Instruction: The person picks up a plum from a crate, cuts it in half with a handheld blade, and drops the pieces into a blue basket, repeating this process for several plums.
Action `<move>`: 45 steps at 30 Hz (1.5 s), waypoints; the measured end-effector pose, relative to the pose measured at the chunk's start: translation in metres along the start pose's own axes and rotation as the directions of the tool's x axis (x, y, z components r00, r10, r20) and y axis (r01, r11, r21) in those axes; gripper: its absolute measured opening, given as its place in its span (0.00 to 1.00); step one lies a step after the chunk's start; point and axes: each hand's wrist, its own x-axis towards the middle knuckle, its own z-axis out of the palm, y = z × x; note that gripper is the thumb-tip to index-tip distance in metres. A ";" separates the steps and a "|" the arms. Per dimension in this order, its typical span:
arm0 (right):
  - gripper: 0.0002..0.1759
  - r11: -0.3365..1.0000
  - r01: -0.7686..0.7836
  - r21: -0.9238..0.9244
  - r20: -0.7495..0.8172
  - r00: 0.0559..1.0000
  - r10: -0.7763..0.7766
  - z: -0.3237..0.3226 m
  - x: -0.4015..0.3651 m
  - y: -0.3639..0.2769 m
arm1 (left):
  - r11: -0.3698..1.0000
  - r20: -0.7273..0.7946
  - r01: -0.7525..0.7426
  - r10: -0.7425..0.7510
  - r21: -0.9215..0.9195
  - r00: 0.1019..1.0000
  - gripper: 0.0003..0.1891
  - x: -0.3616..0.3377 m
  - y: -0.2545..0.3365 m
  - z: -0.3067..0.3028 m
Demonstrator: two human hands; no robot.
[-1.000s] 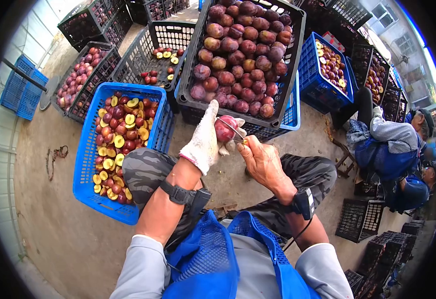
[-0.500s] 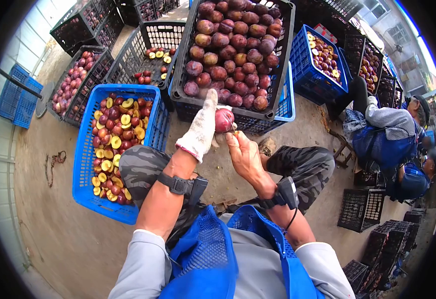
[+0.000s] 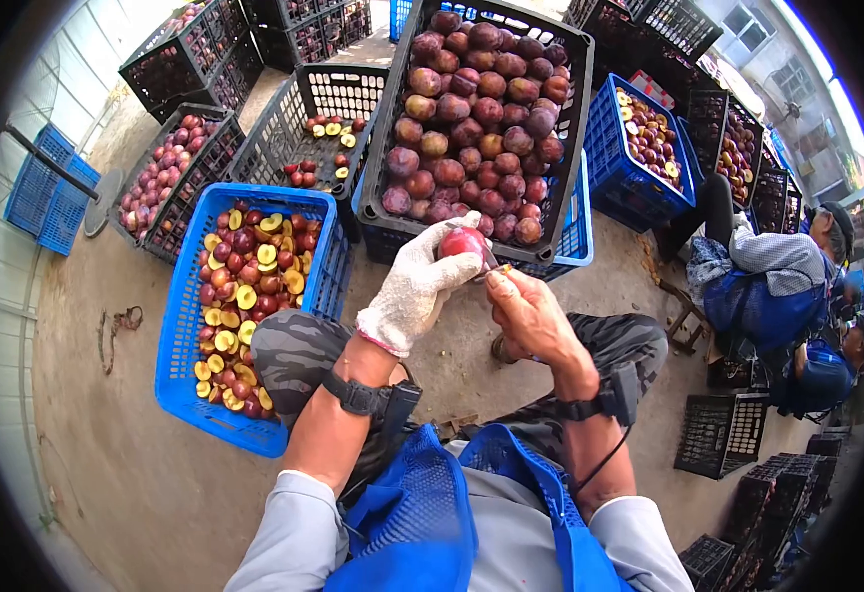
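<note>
My left hand (image 3: 417, 281), in a white knit glove, is closed around a red plum (image 3: 463, 244). In the fingers of my bare right hand (image 3: 535, 316) is a small knife (image 3: 500, 268), mostly hidden, its thin blade against the right side of the plum. Both hands are just in front of a black crate (image 3: 578, 118) heaped with whole plums, which rests on a blue crate. By my left knee stands a blue crate (image 3: 177, 326) of cut plums, many with yellow flesh showing.
A black crate (image 3: 284, 104) with a few cut plums stands at the back left, beside another crate of plums (image 3: 217, 116). To the right are a blue crate of cut plums (image 3: 614, 178), seated people (image 3: 762, 286), a black crate (image 3: 720, 434) and stacked crates.
The view has shifted, so the crates sit lower and further right. My left hand has turned, with its fingers now wrapped round the plum. The knife stays at the plum's right side.
</note>
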 end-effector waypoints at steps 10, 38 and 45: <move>0.31 0.810 0.008 -0.587 0.419 0.859 0.295 -0.051 -0.017 -0.008 | 0.614 0.337 -0.025 -0.400 0.789 0.852 0.36 -0.020 0.011 -0.001; 0.23 0.658 0.073 -0.749 0.321 0.909 0.264 -0.107 0.021 -0.053 | 0.839 0.225 0.342 -0.463 0.422 0.858 0.28 -0.024 -0.037 0.005; 0.26 0.887 0.268 -0.375 -0.311 0.865 -0.393 -0.035 -0.009 0.014 | 0.822 0.202 0.432 -0.383 -0.370 0.901 0.35 0.004 -0.042 0.012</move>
